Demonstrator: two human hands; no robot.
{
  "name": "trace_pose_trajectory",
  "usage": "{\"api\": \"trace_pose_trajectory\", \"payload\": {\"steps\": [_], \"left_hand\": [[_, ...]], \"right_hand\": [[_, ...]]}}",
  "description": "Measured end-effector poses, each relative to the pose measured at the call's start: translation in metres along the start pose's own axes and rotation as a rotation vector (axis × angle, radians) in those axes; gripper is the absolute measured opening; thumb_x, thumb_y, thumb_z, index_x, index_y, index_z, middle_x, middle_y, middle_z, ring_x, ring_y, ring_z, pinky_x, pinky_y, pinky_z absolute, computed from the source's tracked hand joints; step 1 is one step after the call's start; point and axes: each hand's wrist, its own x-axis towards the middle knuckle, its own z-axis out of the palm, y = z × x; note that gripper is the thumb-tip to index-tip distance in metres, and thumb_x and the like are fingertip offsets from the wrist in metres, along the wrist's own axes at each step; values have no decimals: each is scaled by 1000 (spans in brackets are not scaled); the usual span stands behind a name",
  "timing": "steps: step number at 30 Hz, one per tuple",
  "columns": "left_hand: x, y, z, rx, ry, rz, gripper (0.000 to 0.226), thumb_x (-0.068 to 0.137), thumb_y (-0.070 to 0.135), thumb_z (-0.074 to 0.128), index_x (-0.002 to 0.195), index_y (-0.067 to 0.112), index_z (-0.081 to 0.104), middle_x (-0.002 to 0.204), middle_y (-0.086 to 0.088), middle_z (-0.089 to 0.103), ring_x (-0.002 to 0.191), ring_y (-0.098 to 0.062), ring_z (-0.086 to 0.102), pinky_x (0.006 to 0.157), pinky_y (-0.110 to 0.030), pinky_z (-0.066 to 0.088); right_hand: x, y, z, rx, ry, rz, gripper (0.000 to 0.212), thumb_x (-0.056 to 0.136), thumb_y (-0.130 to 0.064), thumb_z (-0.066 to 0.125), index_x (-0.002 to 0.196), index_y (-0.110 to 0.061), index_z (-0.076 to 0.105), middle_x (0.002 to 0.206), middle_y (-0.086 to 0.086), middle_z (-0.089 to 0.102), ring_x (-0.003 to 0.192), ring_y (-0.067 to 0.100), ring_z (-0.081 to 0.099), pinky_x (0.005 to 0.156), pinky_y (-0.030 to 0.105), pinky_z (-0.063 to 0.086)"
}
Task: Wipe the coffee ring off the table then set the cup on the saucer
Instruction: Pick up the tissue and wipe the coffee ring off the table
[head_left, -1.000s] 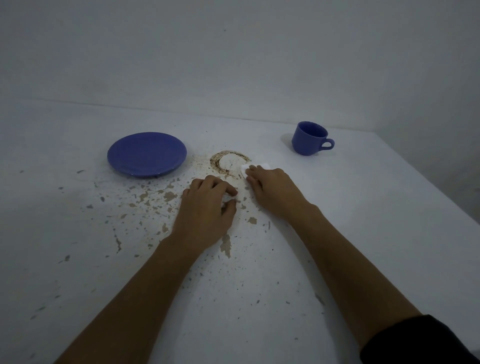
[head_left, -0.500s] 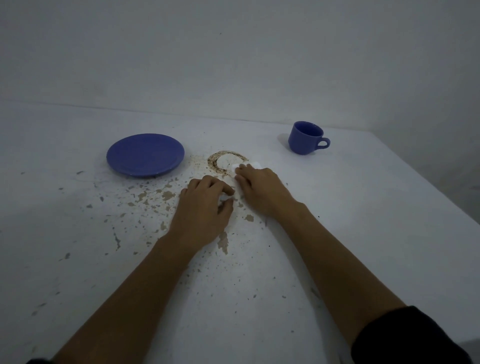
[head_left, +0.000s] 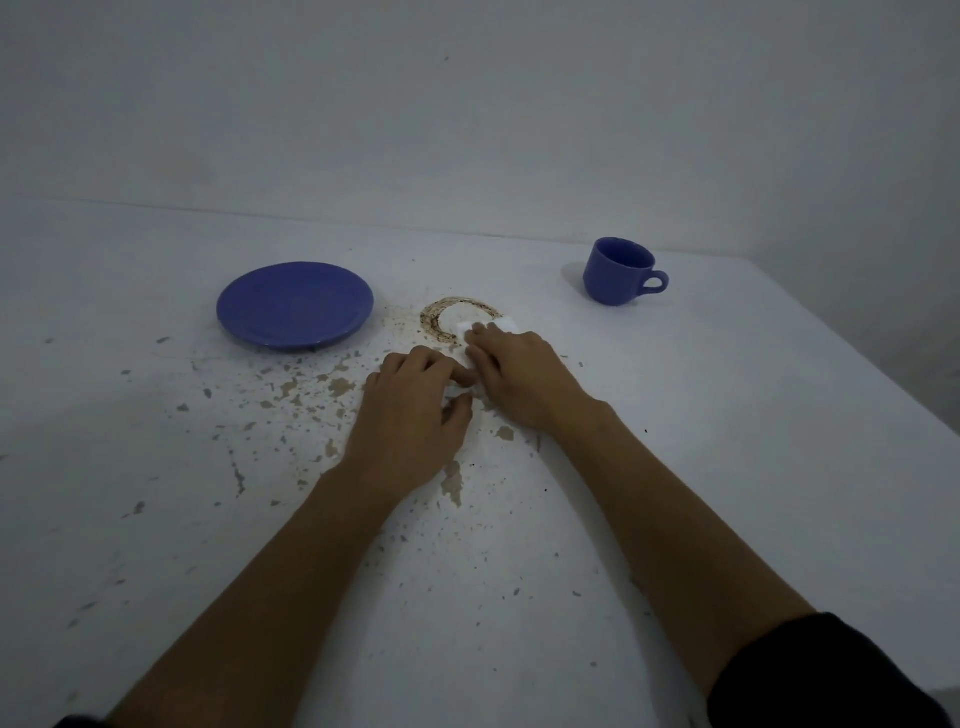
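Observation:
A brown coffee ring (head_left: 435, 321) marks the white table (head_left: 727, 415) between a blue saucer (head_left: 294, 304) on the left and a blue cup (head_left: 618, 270) at the back right, handle pointing right. My right hand (head_left: 524, 375) presses a white tissue (head_left: 506, 325) flat onto the ring's near right part, fingers over it. The ring's left arc and top show; the rest lies under the tissue and hand. My left hand (head_left: 413, 415) rests palm down beside it, fingers bent, touching a bit of white tissue near the thumb.
Brown chips and flakes in the paint spread over the table's middle and left. A white wall stands behind the table. The table's right edge runs close past the cup.
My right hand with the tissue slid left over the ring, then a little back to the right. The left hand stayed in place.

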Motion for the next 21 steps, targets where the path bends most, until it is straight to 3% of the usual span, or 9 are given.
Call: {"api": "trace_pose_trajectory", "payload": {"steps": [4, 7, 11, 13, 16, 18, 21], "left_hand": [[1, -1, 1, -2, -2, -7, 26, 90, 33, 55, 113, 24, 64, 119, 1, 60, 108, -19, 49, 90, -35, 44], [2, -1, 2, -6, 2, -9, 26, 90, 34, 54, 112, 25, 64, 119, 2, 60, 109, -18, 49, 90, -33, 42], [3, -1, 2, 4, -2, -8, 27, 90, 34, 53, 114, 24, 63, 117, 1, 60, 107, -18, 48, 89, -33, 41], [2, -1, 1, 8, -4, -4, 28, 90, 34, 53, 114, 23, 63, 118, 0, 60, 107, -18, 49, 89, -33, 42], [2, -1, 1, -2, -1, -9, 26, 90, 33, 54, 113, 24, 63, 118, 2, 60, 108, -18, 49, 90, -33, 42], [1, -1, 0, -18, 3, -12, 25, 89, 33, 54, 111, 26, 63, 117, 3, 59, 108, -17, 48, 90, -33, 42], [1, 0, 0, -14, 1, -8, 25, 90, 33, 54, 111, 25, 63, 117, 3, 60, 107, -17, 48, 90, -34, 43]], "right_hand": [[-10, 18, -7, 6, -84, -16, 40, 101, -35, 35, 135, -21, 51, 141, 1, 54, 125, 23, 53, 107, 37, 37], [-2, 22, -10, -32, -65, 27, 39, 101, -32, 36, 132, -17, 54, 135, 5, 59, 117, 26, 58, 103, 39, 44], [12, 0, -1, -30, -1, -8, 31, 101, -23, 38, 111, -6, 62, 110, 13, 67, 95, 32, 61, 82, 40, 46], [8, 1, -1, 37, -17, -47, 33, 101, -23, 39, 121, -9, 61, 124, 12, 64, 109, 31, 60, 94, 42, 45], [-1, 19, -8, 54, -85, -74, 38, 101, -30, 38, 134, -18, 53, 140, 1, 55, 127, 20, 53, 109, 33, 36], [-2, 29, -11, 15, -88, -47, 38, 101, -32, 37, 134, -21, 53, 137, -1, 58, 123, 20, 56, 107, 31, 36], [8, 25, -10, -9, -47, -7, 36, 101, -30, 37, 126, -16, 58, 125, 7, 66, 108, 27, 62, 97, 40, 46]]}}
